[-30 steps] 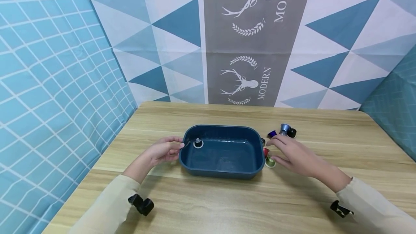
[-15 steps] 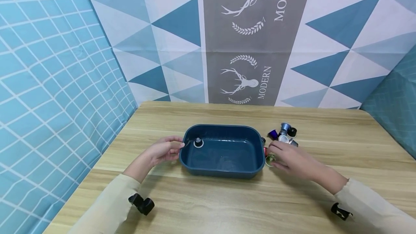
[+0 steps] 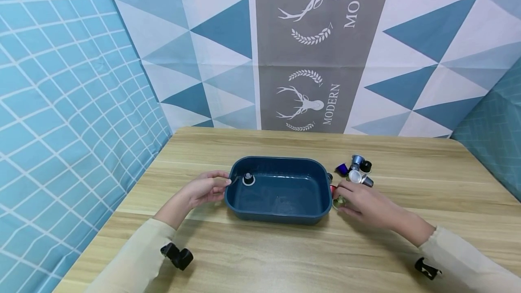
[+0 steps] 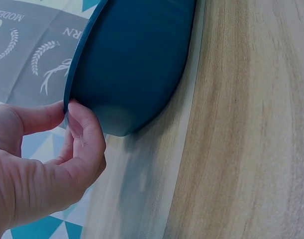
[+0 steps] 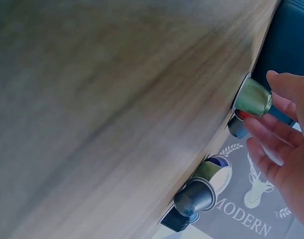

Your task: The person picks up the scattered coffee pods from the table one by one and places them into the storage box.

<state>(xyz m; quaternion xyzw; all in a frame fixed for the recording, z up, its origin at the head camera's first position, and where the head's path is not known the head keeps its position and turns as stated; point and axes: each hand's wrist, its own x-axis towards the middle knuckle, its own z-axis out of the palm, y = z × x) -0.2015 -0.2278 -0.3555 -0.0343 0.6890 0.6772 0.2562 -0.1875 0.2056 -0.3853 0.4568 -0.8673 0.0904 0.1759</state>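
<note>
My left hand [image 3: 209, 189] pinches the left rim of a dark blue rectangular basin [image 3: 281, 215] between thumb and fingers; the left wrist view shows the thumb on one side of the wall and the fingers curled on the other. A black capsule [image 3: 248, 178] with a pale rim stands inside the basin at left. Beside the basin's right wall, my right hand [image 3: 368, 202] is around a green coffee capsule [image 5: 253, 97], thumb and fingers spread and partly bent. A red capsule [image 5: 243, 114] sits behind the green one, close to a fingertip. Whether the fingers touch either is unclear.
Behind the right hand lies a cluster of several capsules: blue [image 3: 357, 159], purple [image 3: 342, 169], black [image 3: 366, 166] and silver ones [image 3: 355, 176]. Another dark capsule [image 5: 236, 127] lies by the red one. The wooden table [image 3: 260, 257] ends at a patterned cloth backdrop [image 3: 220, 49].
My right hand has come down and slightly toward me onto the green capsule, uncovering silver capsules behind it. The left hand and basin look unchanged.
</note>
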